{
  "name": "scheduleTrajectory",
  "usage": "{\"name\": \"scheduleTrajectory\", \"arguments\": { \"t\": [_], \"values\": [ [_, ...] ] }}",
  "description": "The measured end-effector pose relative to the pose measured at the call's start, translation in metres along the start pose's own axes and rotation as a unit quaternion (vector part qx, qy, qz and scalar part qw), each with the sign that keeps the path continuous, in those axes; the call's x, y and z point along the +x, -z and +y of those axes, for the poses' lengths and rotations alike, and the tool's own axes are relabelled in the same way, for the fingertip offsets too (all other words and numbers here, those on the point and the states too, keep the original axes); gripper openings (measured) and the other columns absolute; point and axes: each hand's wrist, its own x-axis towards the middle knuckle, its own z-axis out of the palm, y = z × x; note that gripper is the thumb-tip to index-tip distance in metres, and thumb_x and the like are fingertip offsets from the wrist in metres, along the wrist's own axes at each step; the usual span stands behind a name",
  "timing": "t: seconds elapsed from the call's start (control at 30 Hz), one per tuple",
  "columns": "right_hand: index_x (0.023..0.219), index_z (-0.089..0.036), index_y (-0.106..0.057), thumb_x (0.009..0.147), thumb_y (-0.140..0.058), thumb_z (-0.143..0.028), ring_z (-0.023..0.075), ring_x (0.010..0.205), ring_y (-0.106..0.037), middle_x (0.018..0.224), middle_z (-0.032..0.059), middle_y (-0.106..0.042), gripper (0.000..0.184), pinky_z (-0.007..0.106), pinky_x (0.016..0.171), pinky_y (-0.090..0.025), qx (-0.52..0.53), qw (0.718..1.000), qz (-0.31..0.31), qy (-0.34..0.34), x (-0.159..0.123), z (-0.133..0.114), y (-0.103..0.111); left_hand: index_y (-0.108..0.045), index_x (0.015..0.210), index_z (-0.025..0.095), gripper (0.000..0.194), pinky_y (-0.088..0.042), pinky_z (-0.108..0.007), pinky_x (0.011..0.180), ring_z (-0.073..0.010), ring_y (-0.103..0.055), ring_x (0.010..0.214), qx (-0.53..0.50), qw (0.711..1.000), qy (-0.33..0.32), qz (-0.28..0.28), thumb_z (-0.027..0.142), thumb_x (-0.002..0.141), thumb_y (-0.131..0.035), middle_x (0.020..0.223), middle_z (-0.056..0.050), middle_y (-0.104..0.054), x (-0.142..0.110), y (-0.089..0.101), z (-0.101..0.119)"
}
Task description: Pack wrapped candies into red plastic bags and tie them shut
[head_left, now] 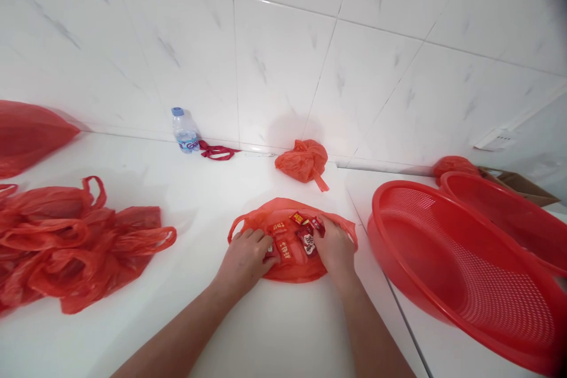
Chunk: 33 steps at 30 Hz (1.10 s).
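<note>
A red plastic bag (277,208) lies spread on the white table, with several small wrapped snack packets (286,249) on it. My right hand (334,248) is closed at the bag's right side, its fingertips pinching a small red packet (316,224). Beside those fingers lie a dark red packet with white print (306,240) and a red one with yellow print (298,218). At the left side, my left hand (251,255) has its fingers curled. Part of a small dark packet (269,251) shows between its thumb and fingers.
Empty-looking red bags (84,242) are heaped at left, near a full red bag (31,136). A water bottle (186,136), a dark red ribbon (219,152) and a knotted red bag (303,160) stand along the tiled wall. Red baskets (425,260) and a cardboard box (518,183) are at right.
</note>
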Motion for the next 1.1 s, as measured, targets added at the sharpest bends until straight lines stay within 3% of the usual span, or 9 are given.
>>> {"name": "scheduleTrajectory", "arguments": {
  "t": [0.2,0.33,0.5,0.63,0.77,1.1],
  "values": [
    [0.100,-0.023,-0.059,0.080,-0.049,-0.025,0.0167,0.088,-0.060,0.098,0.0016,-0.066,0.023,0.028,0.072,-0.044,0.108,0.992,0.055,0.038,-0.010,-0.008,0.002,-0.060,0.080,0.019,0.004,-0.038,-0.033,0.063,-0.0200,-0.054,0.073,-0.006,1.000,0.005,0.006,0.020,0.078,-0.057,0.075,-0.003,-0.061,-0.001,-0.002,0.000],
    [0.089,-0.023,-0.057,0.077,-0.050,-0.026,0.0165,0.074,-0.059,0.088,0.0001,-0.064,0.013,0.027,0.062,-0.043,0.135,0.987,-0.018,0.084,-0.019,-0.020,0.002,-0.059,0.079,0.019,0.002,-0.038,-0.033,0.062,-0.0201,-0.054,0.074,-0.010,1.000,0.008,0.002,0.020,0.077,-0.058,0.075,-0.003,-0.061,-0.001,-0.003,-0.001],
    [0.086,-0.024,-0.056,0.078,-0.051,-0.024,0.0153,0.071,-0.058,0.085,-0.0018,-0.062,0.009,0.026,0.058,-0.039,0.071,0.986,-0.085,0.127,-0.024,-0.023,-0.004,-0.056,0.076,0.019,0.008,-0.038,-0.032,0.062,-0.0204,-0.055,0.073,-0.004,1.000,0.011,-0.001,0.024,0.075,-0.063,0.075,-0.003,-0.061,0.000,-0.003,-0.002],
    [0.085,-0.024,-0.057,0.081,-0.053,-0.028,0.0150,0.073,-0.058,0.090,-0.0007,-0.060,0.007,0.026,0.058,-0.038,0.046,0.988,-0.082,0.123,-0.022,-0.019,-0.006,-0.055,0.077,0.019,0.017,-0.040,-0.034,0.065,-0.0211,-0.054,0.073,0.000,1.000,0.018,0.006,0.031,0.073,-0.066,0.075,-0.003,-0.061,0.000,0.000,-0.003],
    [0.083,-0.024,-0.057,0.080,-0.054,-0.027,0.0142,0.073,-0.057,0.089,-0.0013,-0.058,0.005,0.025,0.059,-0.039,0.055,0.989,-0.081,0.110,-0.021,-0.019,-0.004,-0.057,0.079,0.019,0.012,-0.041,-0.035,0.067,-0.0212,-0.055,0.075,0.000,1.000,0.020,0.007,0.028,0.075,-0.065,0.077,-0.003,-0.061,0.000,0.000,-0.005],
    [0.070,-0.023,-0.052,0.082,-0.051,-0.029,0.0130,0.064,-0.053,0.071,-0.0040,-0.058,0.013,0.025,0.054,-0.034,0.109,0.987,-0.065,0.099,-0.021,-0.018,-0.005,-0.059,0.082,0.019,0.014,-0.040,-0.035,0.068,-0.0215,-0.054,0.077,-0.007,1.000,0.014,0.018,0.031,0.078,-0.063,0.081,-0.004,-0.061,0.000,-0.001,-0.006]
  ]
}}
